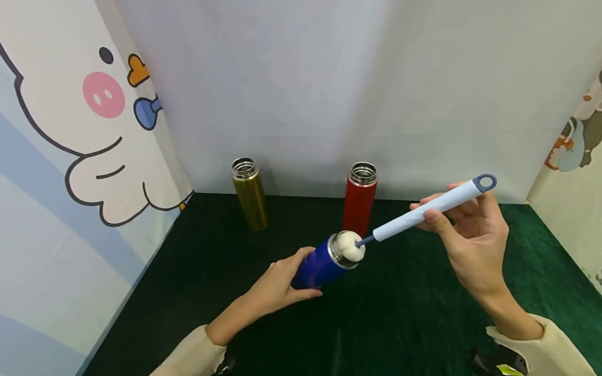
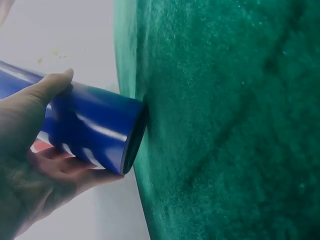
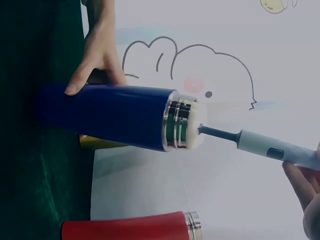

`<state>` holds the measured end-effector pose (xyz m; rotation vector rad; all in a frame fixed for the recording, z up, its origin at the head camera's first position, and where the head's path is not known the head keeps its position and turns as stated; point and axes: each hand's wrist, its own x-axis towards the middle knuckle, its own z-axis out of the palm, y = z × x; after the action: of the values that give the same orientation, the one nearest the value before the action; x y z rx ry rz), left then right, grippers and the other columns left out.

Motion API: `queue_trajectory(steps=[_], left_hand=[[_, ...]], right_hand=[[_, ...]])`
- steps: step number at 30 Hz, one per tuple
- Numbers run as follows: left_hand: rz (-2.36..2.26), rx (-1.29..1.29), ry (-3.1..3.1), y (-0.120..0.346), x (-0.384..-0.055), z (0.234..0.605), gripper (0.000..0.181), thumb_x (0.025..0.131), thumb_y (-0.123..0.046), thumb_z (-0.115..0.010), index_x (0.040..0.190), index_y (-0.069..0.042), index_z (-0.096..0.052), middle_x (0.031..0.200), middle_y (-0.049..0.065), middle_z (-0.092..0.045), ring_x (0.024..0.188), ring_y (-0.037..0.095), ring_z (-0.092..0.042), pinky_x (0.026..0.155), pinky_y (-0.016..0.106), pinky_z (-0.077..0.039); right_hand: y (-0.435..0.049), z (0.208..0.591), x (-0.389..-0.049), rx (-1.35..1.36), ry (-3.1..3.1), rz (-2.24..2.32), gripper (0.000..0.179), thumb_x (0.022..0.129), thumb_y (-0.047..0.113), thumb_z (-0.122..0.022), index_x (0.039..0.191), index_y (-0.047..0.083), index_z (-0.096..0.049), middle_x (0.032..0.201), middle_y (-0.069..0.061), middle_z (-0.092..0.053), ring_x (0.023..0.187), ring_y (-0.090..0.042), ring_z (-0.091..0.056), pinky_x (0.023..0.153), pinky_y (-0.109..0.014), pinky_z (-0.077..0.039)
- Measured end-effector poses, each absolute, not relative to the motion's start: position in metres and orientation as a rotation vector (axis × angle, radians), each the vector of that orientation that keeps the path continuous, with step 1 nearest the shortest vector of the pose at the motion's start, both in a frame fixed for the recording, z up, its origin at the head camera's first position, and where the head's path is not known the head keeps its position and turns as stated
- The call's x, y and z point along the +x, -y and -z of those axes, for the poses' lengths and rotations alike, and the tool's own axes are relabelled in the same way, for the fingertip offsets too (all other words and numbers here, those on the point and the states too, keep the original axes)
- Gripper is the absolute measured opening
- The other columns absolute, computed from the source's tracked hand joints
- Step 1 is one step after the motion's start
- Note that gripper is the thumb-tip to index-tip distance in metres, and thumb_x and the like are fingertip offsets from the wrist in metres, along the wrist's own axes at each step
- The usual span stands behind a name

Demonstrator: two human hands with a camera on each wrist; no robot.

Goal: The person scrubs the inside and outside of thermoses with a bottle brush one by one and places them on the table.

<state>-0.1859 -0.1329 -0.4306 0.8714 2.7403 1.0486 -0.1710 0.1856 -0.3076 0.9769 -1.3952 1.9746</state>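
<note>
A blue thermos bottle (image 1: 316,267) without a lid is tilted, its steel mouth toward the right. My left hand (image 1: 281,284) grips its body, thumb on one side and fingers round the other, also plain in the left wrist view. My right hand (image 1: 475,240) holds a bottle brush (image 1: 423,213) by its pale blue handle, between thumb and fingers. The white sponge head (image 1: 351,246) of the brush sits at the mouth of the blue bottle, bulging out of the rim. How deep it reaches inside is hidden.
Behind, a gold bottle (image 1: 251,201) stands at the left and a red bottle (image 1: 360,196) near the middle, both lidless. Dark green cloth (image 1: 400,324) covers the table. A pale curtain (image 1: 291,78) rises at the back, with a cartoon-printed panel (image 1: 51,188) at the left.
</note>
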Motion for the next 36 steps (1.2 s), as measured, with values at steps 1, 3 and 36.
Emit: queue_trajectory(steps=[1, 3, 36], left_hand=[[-1.054, 0.877, -2.728, 0.133, -0.186, 0.431, 0.080, 0.087, -0.037, -0.082, 0.152, -0.023, -0.036, 0.149, 0.013, -0.056, 0.131, 0.033, -0.061, 0.105, 0.057, -0.052], [-1.057, 0.893, -2.718, 0.134, -0.186, 0.431, 0.083, 0.087, -0.038, -0.081, 0.154, -0.024, -0.034, 0.151, 0.012, -0.054, 0.132, 0.033, -0.060, 0.105, 0.056, -0.051], [-0.829, 0.862, -2.838, 0.127, -0.185, 0.438, 0.080, 0.092, -0.056, -0.069, 0.157, -0.033, -0.027, 0.139, 0.012, -0.063, 0.115, 0.030, -0.070, 0.092, 0.052, -0.060]], right_hand=[[-0.185, 0.308, -0.171, 0.978, 1.413, -1.969, 0.043, 0.087, -0.028, -0.056, 0.128, -0.017, -0.049, 0.108, -0.022, -0.074, 0.096, -0.028, -0.077, 0.077, -0.034, -0.063], [-0.183, 0.307, -0.170, 0.981, 1.449, -1.953, 0.042, 0.088, -0.028, -0.056, 0.128, -0.017, -0.049, 0.108, -0.020, -0.074, 0.097, -0.027, -0.077, 0.077, -0.034, -0.063], [-0.185, 0.326, -0.181, 0.941, 1.448, -2.020, 0.034, 0.102, -0.014, -0.040, 0.136, -0.007, -0.042, 0.108, -0.016, -0.075, 0.095, -0.028, -0.078, 0.078, -0.037, -0.063]])
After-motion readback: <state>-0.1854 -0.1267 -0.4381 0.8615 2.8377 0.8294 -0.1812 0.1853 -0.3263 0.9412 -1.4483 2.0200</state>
